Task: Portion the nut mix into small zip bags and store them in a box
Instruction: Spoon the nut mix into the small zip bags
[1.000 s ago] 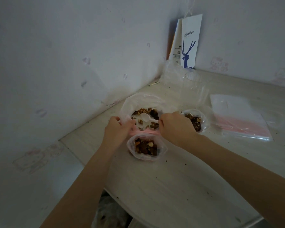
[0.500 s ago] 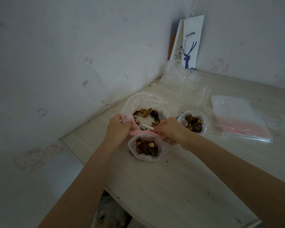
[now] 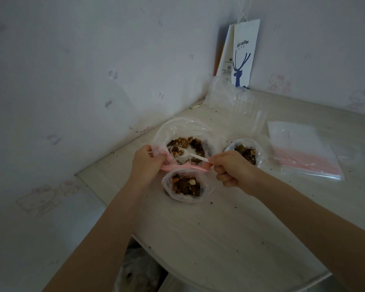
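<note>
Since 1.0 s ago the right hand (image 3: pixel 230 169) has drawn back rightward, exposing the small white plastic spoon (image 3: pixel 191 156) whose handle it pinches, bowl loaded inside the large clear pink-zipped bag of nut mix (image 3: pixel 174 128) on the pale counter (image 3: pixel 219 228). The left hand (image 3: pixel 148 163) grips that bag's rim. Lifting level and tipping over the open small clear zip bag (image 3: pixel 185 184) just in front should avoid spills.

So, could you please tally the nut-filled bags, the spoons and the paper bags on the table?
Bags with nuts inside: 3 (large bag, small front bag, small right bag)
White spoon: 1
Paper coffee bag: 1
Total: 5
</note>
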